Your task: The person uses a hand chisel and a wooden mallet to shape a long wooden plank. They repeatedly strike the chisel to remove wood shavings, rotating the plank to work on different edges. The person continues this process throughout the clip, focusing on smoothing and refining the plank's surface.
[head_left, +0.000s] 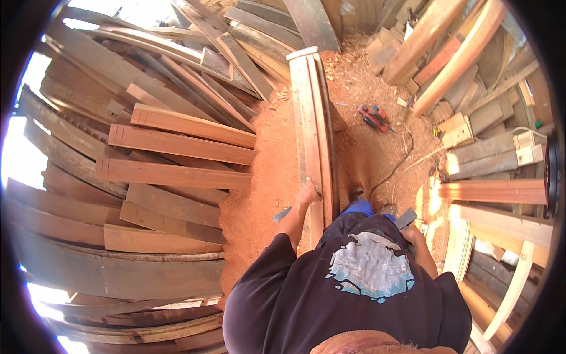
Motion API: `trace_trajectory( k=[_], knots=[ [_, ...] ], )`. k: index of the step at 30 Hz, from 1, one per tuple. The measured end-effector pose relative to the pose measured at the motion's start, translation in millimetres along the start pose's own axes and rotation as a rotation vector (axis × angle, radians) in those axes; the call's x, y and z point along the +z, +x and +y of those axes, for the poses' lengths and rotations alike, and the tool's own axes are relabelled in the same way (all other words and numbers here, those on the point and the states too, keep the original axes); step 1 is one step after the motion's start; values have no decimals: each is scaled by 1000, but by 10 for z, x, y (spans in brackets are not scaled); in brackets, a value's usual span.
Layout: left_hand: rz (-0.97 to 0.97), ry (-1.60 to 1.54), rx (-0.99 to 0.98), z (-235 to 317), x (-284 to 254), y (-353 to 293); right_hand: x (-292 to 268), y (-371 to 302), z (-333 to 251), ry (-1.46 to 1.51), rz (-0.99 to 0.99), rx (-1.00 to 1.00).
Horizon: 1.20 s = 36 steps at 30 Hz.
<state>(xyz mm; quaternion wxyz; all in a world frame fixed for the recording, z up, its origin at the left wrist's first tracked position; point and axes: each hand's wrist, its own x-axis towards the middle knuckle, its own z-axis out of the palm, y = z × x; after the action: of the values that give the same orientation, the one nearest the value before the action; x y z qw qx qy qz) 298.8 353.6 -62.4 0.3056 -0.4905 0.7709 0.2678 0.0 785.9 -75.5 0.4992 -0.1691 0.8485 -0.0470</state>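
Note:
A long narrow stack of reddish wood planks [310,112] runs away from my body, its far end capped with a pale strip [302,53]. My left hand [308,192] is closed in a fist on its near part. A slim blue-grey tool end [282,214] sticks out beside my left forearm, roughly in line with that fist. Whether the fist holds it is hidden. Off to my right side and lower, my right hand [415,235] closes round a tool with a flat dark grey, blocky head [406,218]; its handle is mostly hidden.
A red power planer [374,117] lies on the sawdust-covered floor [268,153] to the right of the planks, a dark cord [403,158] trailing near my feet. Several marked boards [183,144] fan out at left. More timber [489,141] leans and lies along the right.

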Motion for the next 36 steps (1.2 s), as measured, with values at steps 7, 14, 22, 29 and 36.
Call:
trace_trajectory(
  k=[7,14,22,29,36],
  knots=[
    [103,-59,82,-151,-95,-166,-309,42,-448,108,-72,91],
    [157,-194,192,-313,-124,-451,9,-27,-338,-215,-40,-72],
    [35,-26,134,-81,797,-1115,869,367,1082,-116,-48,-51],
    [15,-92,-4,143,1218,-1330,1420,-187,1978,119,-26,-52],
    [80,-39,-71,262,1365,-1418,1400,-924,2418,221,-217,302]
  ],
)
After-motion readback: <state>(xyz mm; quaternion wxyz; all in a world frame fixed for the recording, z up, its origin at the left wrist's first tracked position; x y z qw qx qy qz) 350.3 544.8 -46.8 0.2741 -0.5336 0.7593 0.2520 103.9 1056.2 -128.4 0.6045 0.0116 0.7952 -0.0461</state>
